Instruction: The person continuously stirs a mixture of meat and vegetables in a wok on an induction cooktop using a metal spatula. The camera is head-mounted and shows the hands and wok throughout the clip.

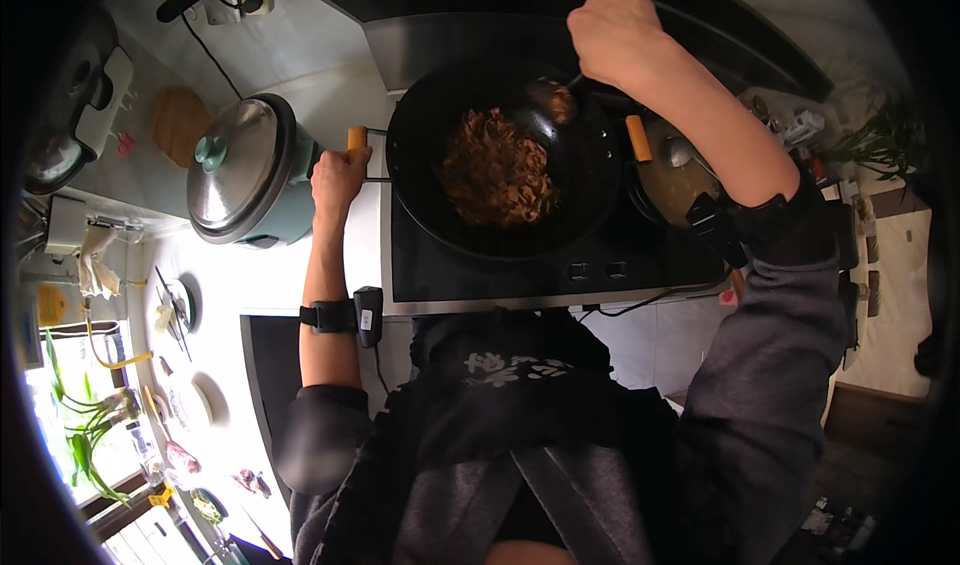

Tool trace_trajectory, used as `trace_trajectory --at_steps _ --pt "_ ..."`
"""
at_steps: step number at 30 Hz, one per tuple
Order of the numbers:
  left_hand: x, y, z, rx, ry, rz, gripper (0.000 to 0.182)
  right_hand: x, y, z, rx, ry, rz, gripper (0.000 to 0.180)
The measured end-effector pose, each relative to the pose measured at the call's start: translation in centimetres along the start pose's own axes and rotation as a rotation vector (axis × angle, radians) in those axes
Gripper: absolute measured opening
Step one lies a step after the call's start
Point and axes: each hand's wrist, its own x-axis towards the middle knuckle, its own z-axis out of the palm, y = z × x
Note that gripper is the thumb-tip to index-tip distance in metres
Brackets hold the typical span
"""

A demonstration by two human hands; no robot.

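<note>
A large black wok (577, 205) sits on the cooktop (465, 276). Sliced, browned food (499, 171) lies in a heap at its middle. My left hand (337, 178) grips the wok's side handle, a metal loop with a wooden grip (358, 138). Over the wok's far right rim, my right hand (619, 36) is closed around the handle of a cooking utensil. The utensil's head (555, 102) is inside the wok with some food on it. It is blurred, so I cannot tell whether it is a ladle or a spatula.
Left of the wok stands a green electric cooker (281, 197) with a metal lid (232, 167). To the right, a second pot (667, 178) holds pale liquid and a metal ladle (679, 152). A range hood (720, 32) overhangs the back. A knife (262, 531) lies on the left counter.
</note>
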Motion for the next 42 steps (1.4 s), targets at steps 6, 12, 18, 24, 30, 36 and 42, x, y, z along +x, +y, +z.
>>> trace_trajectory --at_steps 6,12,18,24,30,36,42 --pt "0.0 -0.1 0.0 -0.015 -0.011 0.01 0.046 -1.4 1.3 -0.3 0.179 -0.147 -0.019 0.01" --pt "0.2 -0.2 -0.1 0.001 -0.03 0.021 0.047 -1.7 2.5 0.3 -0.021 -0.302 0.035 0.018" --pt "-0.2 0.3 -0.3 0.015 -0.008 0.019 0.047 -1.7 3.8 0.7 0.208 -0.399 0.002 0.019" --pt "-0.3 0.4 -0.5 0.027 -0.017 0.033 0.046 -1.8 4.6 -0.5 0.171 -0.637 0.089 0.019" --pt "-0.2 0.4 -0.4 -0.015 -0.006 -0.003 0.045 -1.0 5.5 -1.0 0.469 -0.804 0.026 0.03" --pt "-0.3 0.6 -0.5 0.016 -0.004 -0.006 0.045 -0.9 6.3 0.6 0.691 -1.019 -0.007 0.024" --pt "-0.2 0.4 -0.3 0.02 -0.008 -0.005 0.045 -0.5 8.4 2.7 0.713 -1.029 0.039 0.026"
